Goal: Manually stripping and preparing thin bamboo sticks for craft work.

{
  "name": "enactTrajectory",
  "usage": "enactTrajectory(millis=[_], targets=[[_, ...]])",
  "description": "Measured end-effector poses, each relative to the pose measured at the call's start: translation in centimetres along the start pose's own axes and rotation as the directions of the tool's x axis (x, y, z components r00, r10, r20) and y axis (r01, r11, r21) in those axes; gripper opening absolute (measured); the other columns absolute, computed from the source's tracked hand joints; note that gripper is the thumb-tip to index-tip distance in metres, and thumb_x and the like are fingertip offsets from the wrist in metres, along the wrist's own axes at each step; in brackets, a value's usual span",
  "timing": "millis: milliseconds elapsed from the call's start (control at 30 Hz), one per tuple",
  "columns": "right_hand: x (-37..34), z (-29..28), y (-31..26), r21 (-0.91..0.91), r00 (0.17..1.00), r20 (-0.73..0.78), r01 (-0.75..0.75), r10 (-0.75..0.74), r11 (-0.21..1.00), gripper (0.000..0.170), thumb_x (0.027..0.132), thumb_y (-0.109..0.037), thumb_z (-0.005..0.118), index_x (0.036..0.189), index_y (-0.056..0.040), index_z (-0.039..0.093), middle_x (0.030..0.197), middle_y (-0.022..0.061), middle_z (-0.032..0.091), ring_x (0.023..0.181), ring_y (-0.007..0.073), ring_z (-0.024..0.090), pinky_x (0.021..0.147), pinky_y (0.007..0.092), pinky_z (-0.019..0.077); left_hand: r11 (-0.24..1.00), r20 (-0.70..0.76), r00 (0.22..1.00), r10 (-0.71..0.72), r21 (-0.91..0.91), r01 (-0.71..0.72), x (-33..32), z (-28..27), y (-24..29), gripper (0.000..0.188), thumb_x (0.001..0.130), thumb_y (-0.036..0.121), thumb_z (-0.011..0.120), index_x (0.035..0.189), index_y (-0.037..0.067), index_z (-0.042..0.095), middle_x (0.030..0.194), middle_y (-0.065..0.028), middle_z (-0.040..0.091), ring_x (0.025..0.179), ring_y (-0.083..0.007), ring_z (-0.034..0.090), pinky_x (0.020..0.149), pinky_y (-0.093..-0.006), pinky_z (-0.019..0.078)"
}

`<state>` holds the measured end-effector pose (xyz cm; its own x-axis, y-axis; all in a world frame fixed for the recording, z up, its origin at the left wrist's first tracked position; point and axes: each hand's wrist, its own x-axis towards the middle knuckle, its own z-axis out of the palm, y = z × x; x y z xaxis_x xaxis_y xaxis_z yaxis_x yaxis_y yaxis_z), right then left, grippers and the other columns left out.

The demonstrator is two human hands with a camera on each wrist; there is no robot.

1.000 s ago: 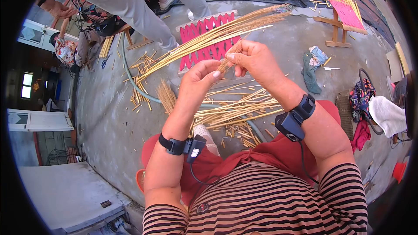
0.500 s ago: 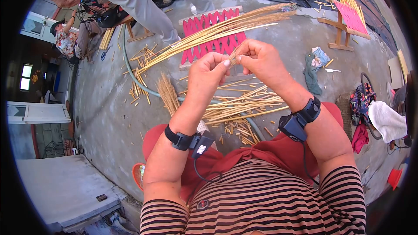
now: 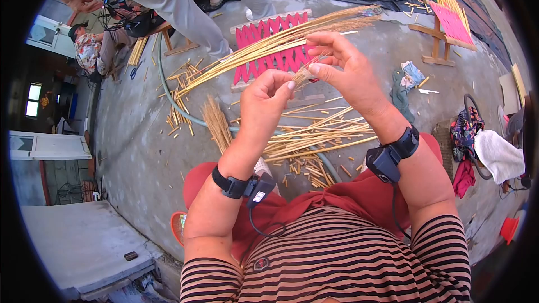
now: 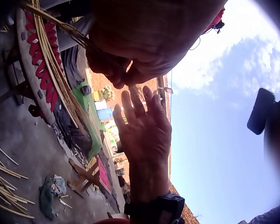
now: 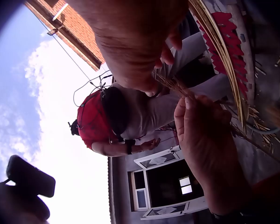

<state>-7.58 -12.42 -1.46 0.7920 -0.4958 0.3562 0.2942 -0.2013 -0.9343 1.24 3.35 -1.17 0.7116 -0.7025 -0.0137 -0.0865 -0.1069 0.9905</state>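
My left hand [image 3: 266,92] pinches a brown, bristly tuft of broom straw [image 3: 304,76] between thumb and fingertips, its fine ends pointing toward the right hand. In the right wrist view the tuft [image 5: 175,86] sticks up from the left thumb and fingers, and a thin stalk [image 5: 252,142] runs back behind that hand. Fingers apart and mostly straight, my right hand [image 3: 348,67] is at the tip of the tuft, thumb right beside the bristles. Beyond the hands, a bundle of long straw stalks [image 3: 224,67] lies across a folding stool with pink webbing [image 3: 243,38].
Loose stalks [image 3: 314,143] and cut pieces [image 3: 314,173] litter the concrete near my feet, with a hose [image 3: 196,119] among them. A bristly broom head [image 3: 216,123] is left of my arm. Another pink stool [image 3: 449,22] stands far right. A person in grey trousers [image 3: 163,0] stands ahead.
Both hands were pinching the tuft; the right hand has since loosened and spread its fingers, moving slightly up and right. The left hand keeps its pinch.
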Motion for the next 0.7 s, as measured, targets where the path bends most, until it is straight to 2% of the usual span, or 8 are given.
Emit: enactTrajectory(millis=[33, 67, 167, 267, 567, 700], targets=[[-0.2, 0.4, 0.3, -0.039, 0.999, 0.024, 0.026, -0.025, 0.999, 0.034, 0.079, -0.014, 0.067, 0.109, -0.0030, 0.055, 0.104, 0.0070, 0.059, 0.087, 0.0104, 0.057, 0.069, 0.0234, 0.0482, 1.000, -0.005, 1.000, 0.014, -0.008, -0.014, -0.1, 0.1, 0.0, 0.007, 0.086, 0.010, 0.059, 0.091, 0.006, 0.060, 0.069, 0.0017, 0.058, 0.056, -0.0024, 0.048, 0.051, -0.0168, 0.0377], [-0.4, 0.6, 0.4, 0.028, 0.997, 0.009, -0.070, 0.070, 0.997, 0.027, 0.078, -0.012, 0.066, 0.102, -0.0018, 0.059, 0.096, 0.0050, 0.061, 0.082, 0.0087, 0.057, 0.069, 0.0239, 0.0480, 1.000, -0.006, 1.000, 0.015, -0.007, -0.015, -0.1, 0.2, 0.0, 0.007, 0.086, 0.010, 0.059, 0.091, 0.006, 0.060, 0.070, 0.0014, 0.059, 0.057, -0.0024, 0.048, 0.051, -0.0167, 0.0377], [-0.3, 0.4, 0.9, 0.073, 0.963, 0.155, -0.232, 0.219, 0.970, 0.016, 0.078, -0.010, 0.065, 0.091, -0.0003, 0.061, 0.084, 0.0030, 0.063, 0.076, 0.0068, 0.056, 0.067, 0.0231, 0.0470, 1.000, -0.007, 1.000, 0.015, -0.006, -0.015, 0.0, 0.3, -0.1, 0.008, 0.086, 0.010, 0.059, 0.092, 0.006, 0.060, 0.072, 0.0005, 0.060, 0.057, -0.0026, 0.049, 0.052, -0.0165, 0.0385], [-0.2, 0.5, 0.8, 0.093, 0.966, 0.111, -0.244, 0.233, 0.965, 0.009, 0.077, -0.007, 0.063, 0.082, 0.0005, 0.062, 0.075, 0.0014, 0.062, 0.071, 0.0061, 0.055, 0.065, 0.0224, 0.0461, 1.000, -0.015, 1.000, 0.007, -0.021, -0.007, 0.1, 0.6, 0.1, 0.009, 0.085, 0.009, 0.059, 0.093, 0.005, 0.061, 0.074, -0.0009, 0.062, 0.059, -0.0038, 0.051, 0.054, -0.0172, 0.0407], [-0.1, 0.3, 1.1, 0.046, 0.972, 0.111, -0.212, 0.206, 0.976, 0.006, 0.075, -0.002, 0.058, 0.080, 0.0001, 0.060, 0.076, 0.0016, 0.061, 0.070, 0.0060, 0.055, 0.063, 0.0223, 0.0462, 0.993, -0.023, 1.000, -0.015, -0.116, 0.012, 0.5, 1.4, 0.2, 0.010, 0.085, 0.008, 0.059, 0.093, 0.003, 0.062, 0.077, -0.0032, 0.063, 0.063, -0.0070, 0.055, 0.058, -0.0197, 0.0448], [-0.2, 0.2, 0.5, 0.075, 0.964, 0.139, -0.238, 0.226, 0.968, 0.008, 0.077, -0.004, 0.060, 0.084, -0.0002, 0.061, 0.080, 0.0021, 0.061, 0.074, 0.0067, 0.057, 0.066, 0.0221, 0.0466, 0.991, -0.018, 1.000, 0.006, -0.137, -0.009, 0.5, 1.5, 0.1, 0.008, 0.085, 0.008, 0.059, 0.091, 0.003, 0.062, 0.077, -0.0030, 0.063, 0.063, -0.0068, 0.055, 0.059, -0.0197, 0.0450]])
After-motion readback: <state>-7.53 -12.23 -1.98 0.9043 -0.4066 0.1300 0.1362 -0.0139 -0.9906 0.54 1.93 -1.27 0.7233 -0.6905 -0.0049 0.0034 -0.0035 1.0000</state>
